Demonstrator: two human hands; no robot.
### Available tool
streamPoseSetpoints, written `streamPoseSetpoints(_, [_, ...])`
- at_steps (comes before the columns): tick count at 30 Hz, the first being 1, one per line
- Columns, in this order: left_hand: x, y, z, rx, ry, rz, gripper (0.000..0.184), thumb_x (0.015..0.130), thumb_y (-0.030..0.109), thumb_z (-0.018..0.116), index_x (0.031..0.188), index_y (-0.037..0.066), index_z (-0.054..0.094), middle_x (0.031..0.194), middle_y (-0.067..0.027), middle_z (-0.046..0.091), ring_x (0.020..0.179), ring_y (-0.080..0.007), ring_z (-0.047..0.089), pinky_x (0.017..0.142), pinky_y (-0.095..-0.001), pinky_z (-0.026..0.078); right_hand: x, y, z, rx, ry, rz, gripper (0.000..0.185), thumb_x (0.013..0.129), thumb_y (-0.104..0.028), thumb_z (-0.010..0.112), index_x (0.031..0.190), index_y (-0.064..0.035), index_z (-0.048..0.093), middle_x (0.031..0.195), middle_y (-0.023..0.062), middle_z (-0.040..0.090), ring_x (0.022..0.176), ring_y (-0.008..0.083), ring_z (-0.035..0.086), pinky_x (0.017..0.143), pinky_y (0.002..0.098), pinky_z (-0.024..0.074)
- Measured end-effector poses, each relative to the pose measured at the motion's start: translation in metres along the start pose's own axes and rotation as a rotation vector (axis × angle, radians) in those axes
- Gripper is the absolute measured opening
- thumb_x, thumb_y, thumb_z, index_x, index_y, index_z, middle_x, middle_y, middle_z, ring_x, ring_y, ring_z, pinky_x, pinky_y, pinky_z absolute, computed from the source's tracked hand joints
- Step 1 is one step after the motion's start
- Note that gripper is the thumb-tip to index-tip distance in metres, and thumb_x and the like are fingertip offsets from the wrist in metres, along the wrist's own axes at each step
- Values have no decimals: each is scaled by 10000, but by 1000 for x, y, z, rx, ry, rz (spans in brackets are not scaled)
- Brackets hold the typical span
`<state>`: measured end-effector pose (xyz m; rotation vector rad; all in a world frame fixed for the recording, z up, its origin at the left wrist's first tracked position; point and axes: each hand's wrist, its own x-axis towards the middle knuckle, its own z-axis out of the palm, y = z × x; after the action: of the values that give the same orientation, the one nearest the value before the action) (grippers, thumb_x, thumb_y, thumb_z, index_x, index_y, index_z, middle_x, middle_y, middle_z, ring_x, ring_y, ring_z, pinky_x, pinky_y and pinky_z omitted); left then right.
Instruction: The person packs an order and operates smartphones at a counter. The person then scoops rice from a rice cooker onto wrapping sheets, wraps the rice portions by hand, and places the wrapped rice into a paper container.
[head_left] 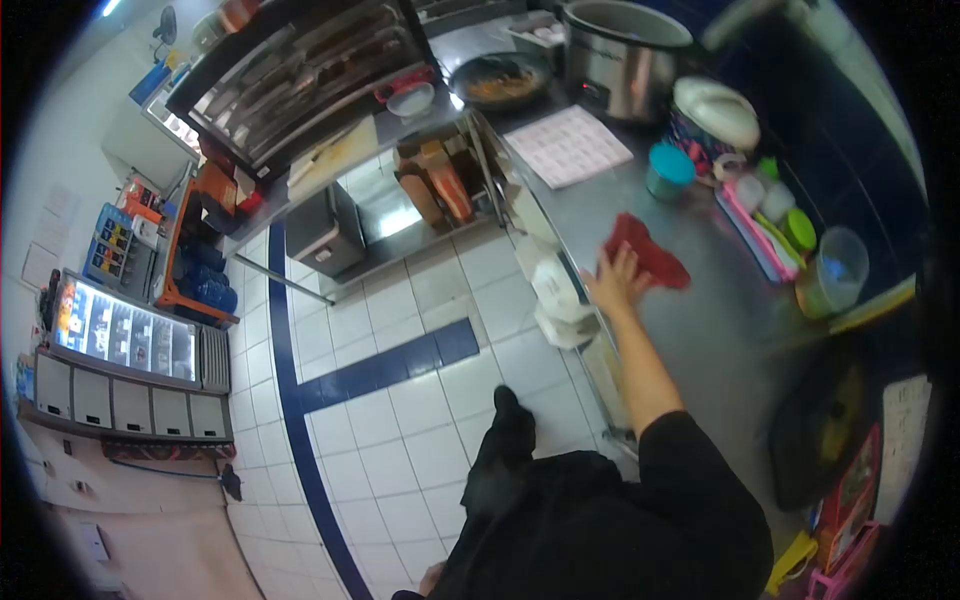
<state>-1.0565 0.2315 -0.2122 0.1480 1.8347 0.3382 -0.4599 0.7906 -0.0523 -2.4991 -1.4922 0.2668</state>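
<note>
My right hand point(618, 284) lies with its fingers spread on the near side of a red cloth point(650, 256), on the steel counter point(690, 345). Beyond the cloth stand a container with a turquoise lid point(671, 168) and a printed sheet point(568, 146). Only a small part of my left hand point(432, 578) shows at the bottom edge, low beside my dark clothing; its fingers cannot be made out.
A slow cooker point(625, 60), a pan of food point(500, 80) and a white-lidded pot point(715, 115) stand at the counter's far end. Along the wall are a pink-edged tray point(755, 235) and a clear jug point(832, 272). White plastic point(560, 305) hangs at the counter's left edge.
</note>
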Motion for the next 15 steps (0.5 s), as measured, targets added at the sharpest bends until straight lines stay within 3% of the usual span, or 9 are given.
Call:
streamPoseSetpoints(2, [55,84,9,-33,-190,360,352,991,395,558,1066,52,592,886,-117,641,769,-266,664,641,-430,532,15,4,-1,-67,-13,40,688,958,-547,544,1566,-287,358,1668,218,149,1534,409,156,1142,725,110])
streamPoseSetpoints(4, [96,223,30,107,141,120,364,972,383,593,805,61,618,635,-102,566,575,-244,607,486,-390,489,23,8,3,-176,8,32,628,990,-501,515,1566,-304,358,1669,203,162,1533,391,180,1145,719,125])
streamPoseSetpoints(6, [160,348,52,274,28,479,460,973,429,575,726,43,619,630,-117,592,519,-253,580,452,-419,454,29,20,5,-232,4,167,626,995,-497,507,1571,-312,345,1670,196,166,1530,385,194,1148,716,125])
streamPoseSetpoints(7, [159,432,73,544,45,466,499,965,455,557,717,28,626,631,-123,601,554,-276,601,524,-447,478,30,25,5,-283,16,294,624,1001,-493,498,1577,-319,332,1671,189,171,1528,379,208,1150,713,125])
streamPoseSetpoints(8, [197,495,90,616,38,531,523,957,478,537,777,0,647,684,-165,656,635,-321,643,622,-481,502,32,30,2,-261,18,411,603,1007,-491,489,1568,-315,355,1669,187,181,1526,376,217,1150,712,126])
streamPoseSetpoints(9, [227,555,112,591,72,737,465,963,448,587,950,-6,685,762,-124,678,611,-210,631,470,-355,461,33,29,-5,-237,25,528,583,1014,-488,481,1559,-310,378,1667,184,191,1524,374,226,1150,711,127])
streamPoseSetpoints(11, [266,679,158,642,-26,927,432,997,353,577,1183,-28,658,952,-111,702,817,-199,674,603,-318,499,43,5,-38,-212,-9,648,521,1024,-477,467,1513,-298,453,1654,184,229,1522,371,228,1153,710,123])
streamPoseSetpoints(13, [136,796,225,348,-125,866,443,1013,334,571,1270,-24,616,1041,-112,700,902,-189,672,712,-315,507,64,-20,-67,-192,-27,745,475,1034,-467,452,1466,-286,527,1640,185,267,1519,368,231,1155,709,118])
streamPoseSetpoints(15, [94,871,275,321,-217,991,445,1017,336,571,1280,-22,609,1068,-115,696,922,-184,669,737,-317,508,90,-35,-74,-196,108,773,401,1037,-418,465,1332,-203,631,1503,195,457,1442,360,362,1144,678,193])
